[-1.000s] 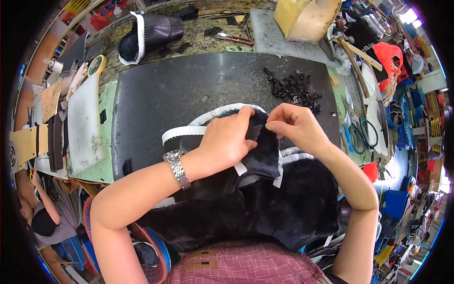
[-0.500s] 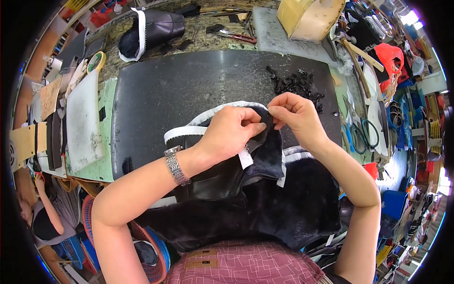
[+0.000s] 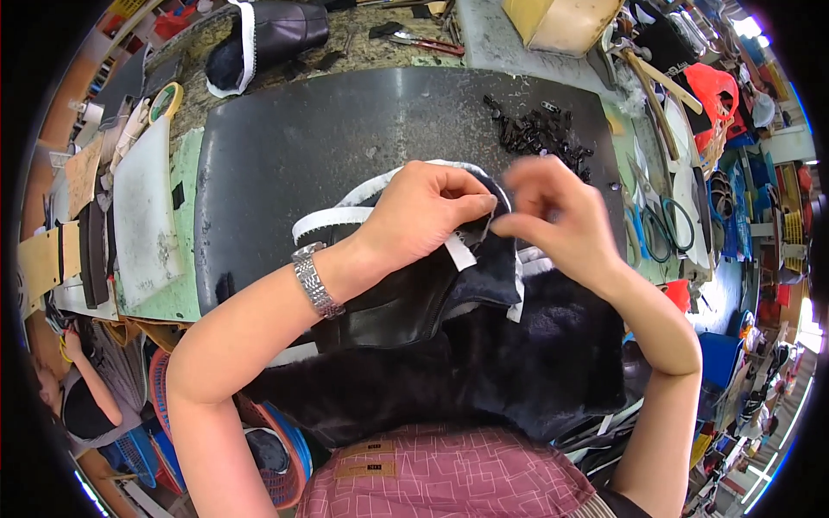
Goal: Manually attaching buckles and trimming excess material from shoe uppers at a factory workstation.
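- My left hand [image 3: 423, 211] sits mid-table, fingers pinched together on the edge of the dark boot upper [image 3: 414, 302], right at the white trim strip [image 3: 332, 220] w/ a small white tab hanging just below the pinch.
- My right hand [image 3: 553, 216] is blurred, just right of the left hand; fingers look drawn together at the same edge, thumb and forefinger meeting near the left fingertips. Can't tell for sure if they clamp the fabric or just touch it.
- The boot upper lies on the black mat [image 3: 345, 129], near side spilling toward me; smooth leather part w/ a seam on the left, furry black lining [image 3: 518, 363] spread over the near edge and my lap.
- Progress, my read: white trim already runs round the far rim of the piece, so that part looks in place; the edge at the pinch looks to be the bit in hand.
- Pile of small black clips/parts [image 3: 540, 134] at far right of the mat, untouched, apart from both hands.
- Another dark upper w/ white edge [image 3: 263, 34] lies far left, well apart.
- Scissors [image 3: 661, 220] at right, off the mat.
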A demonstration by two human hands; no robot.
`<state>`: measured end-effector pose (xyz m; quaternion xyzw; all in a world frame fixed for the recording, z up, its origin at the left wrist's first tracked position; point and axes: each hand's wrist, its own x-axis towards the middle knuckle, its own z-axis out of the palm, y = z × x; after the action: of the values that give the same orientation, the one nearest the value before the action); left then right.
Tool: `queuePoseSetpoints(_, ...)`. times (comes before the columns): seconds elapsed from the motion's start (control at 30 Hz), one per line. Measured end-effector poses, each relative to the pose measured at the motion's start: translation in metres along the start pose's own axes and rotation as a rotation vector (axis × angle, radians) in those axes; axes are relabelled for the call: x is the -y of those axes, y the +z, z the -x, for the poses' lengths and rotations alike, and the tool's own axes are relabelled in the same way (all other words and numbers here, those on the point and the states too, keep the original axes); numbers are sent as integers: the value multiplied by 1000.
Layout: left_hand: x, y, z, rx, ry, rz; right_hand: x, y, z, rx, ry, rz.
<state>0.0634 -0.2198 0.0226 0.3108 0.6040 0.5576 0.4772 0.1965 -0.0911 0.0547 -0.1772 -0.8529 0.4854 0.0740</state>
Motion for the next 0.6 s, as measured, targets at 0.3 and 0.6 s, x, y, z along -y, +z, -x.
queuePoseSetpoints(0.3, -1, 2, 1, -53, 91, -198, 9, -1, 47, 208, -770, 660)
queuePoseSetpoints(0.6, 7, 3, 0, -77, 116, -180, 8, 23, 68, 184, -747, 1021)
